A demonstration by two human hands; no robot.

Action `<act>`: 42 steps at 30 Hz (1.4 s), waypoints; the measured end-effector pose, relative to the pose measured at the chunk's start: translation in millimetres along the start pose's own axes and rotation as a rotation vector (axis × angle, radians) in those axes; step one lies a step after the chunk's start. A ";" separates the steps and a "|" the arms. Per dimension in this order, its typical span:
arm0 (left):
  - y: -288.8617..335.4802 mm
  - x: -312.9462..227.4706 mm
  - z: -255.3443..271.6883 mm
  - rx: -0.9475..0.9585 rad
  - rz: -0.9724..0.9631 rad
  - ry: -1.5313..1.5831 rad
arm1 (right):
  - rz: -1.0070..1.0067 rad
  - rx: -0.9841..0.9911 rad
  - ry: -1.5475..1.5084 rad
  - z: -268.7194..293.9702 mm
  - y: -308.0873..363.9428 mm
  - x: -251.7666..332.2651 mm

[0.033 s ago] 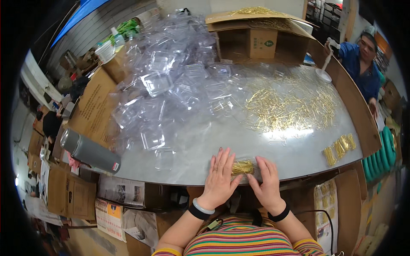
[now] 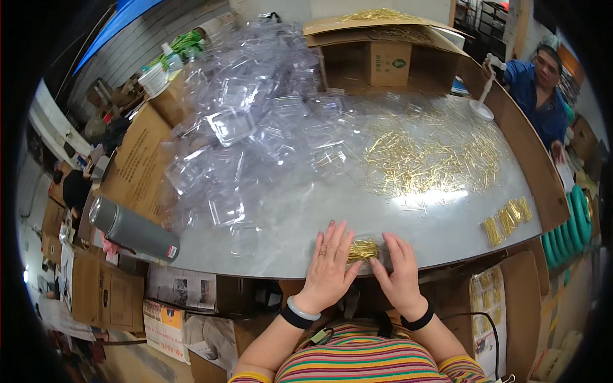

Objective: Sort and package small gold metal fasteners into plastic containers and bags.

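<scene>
At the near edge of the grey table, a bundle of thin gold-coloured wire pieces (image 2: 363,249) lies between my two hands. A clear plastic case (image 2: 383,254) seems to surround the bundle, though my hands hide most of it. Fingers stretched out, my left hand (image 2: 329,260) lies flat against the bundle's left side, its thumb along the near edge. On the other side rests my right hand (image 2: 400,268), with fingers extended and thumb pointing toward the bundle. Neither hand's fingers are wrapped round anything visible.
Clear plastic cases (image 2: 255,115) are heaped at left and back. Loose gold wires (image 2: 408,159) spread over the right; bundles (image 2: 506,220) lie near the right edge. A grey flask (image 2: 134,228) stands left. Cardboard walls (image 2: 530,147) border the table. A co-worker (image 2: 539,89) grips a white stand (image 2: 483,105).
The co-worker's hand and the white stand have shifted very slightly. My hands and the wire bundle hold the same place on the table.
</scene>
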State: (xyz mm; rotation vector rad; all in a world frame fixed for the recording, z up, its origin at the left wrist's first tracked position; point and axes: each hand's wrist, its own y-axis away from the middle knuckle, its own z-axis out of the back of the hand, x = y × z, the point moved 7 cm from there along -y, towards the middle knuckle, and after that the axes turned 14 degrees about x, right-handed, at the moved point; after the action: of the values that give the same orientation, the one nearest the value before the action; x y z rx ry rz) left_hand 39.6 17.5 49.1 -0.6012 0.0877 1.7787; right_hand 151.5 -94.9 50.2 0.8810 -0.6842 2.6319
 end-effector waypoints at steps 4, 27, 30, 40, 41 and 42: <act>-6.1 -1.8 -8.5 0.118 -0.086 -0.027 | -0.020 0.113 -0.079 10.4 -9.8 -11.2; -6.8 -0.2 -6.2 0.094 -0.097 0.041 | 0.001 0.219 -0.292 28.0 -40.6 -16.9; -6.1 2.6 -5.9 0.073 -0.070 0.098 | 0.014 0.151 -0.302 31.8 -40.6 -11.2; -5.2 6.7 3.5 -0.014 -0.082 0.251 | 0.186 0.261 -0.144 17.3 -44.0 5.1; -5.8 5.4 2.1 0.009 -0.088 0.216 | 0.187 0.257 -0.160 15.0 -45.6 5.7; -6.3 4.4 0.4 0.033 -0.094 0.181 | 0.188 0.253 -0.176 13.7 -46.8 6.2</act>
State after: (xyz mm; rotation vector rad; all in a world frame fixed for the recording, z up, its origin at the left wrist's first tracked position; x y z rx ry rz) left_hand 44.5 23.5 49.0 -0.7303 0.2092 1.6268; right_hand 172.1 -61.7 79.9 1.1840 -0.5020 2.8788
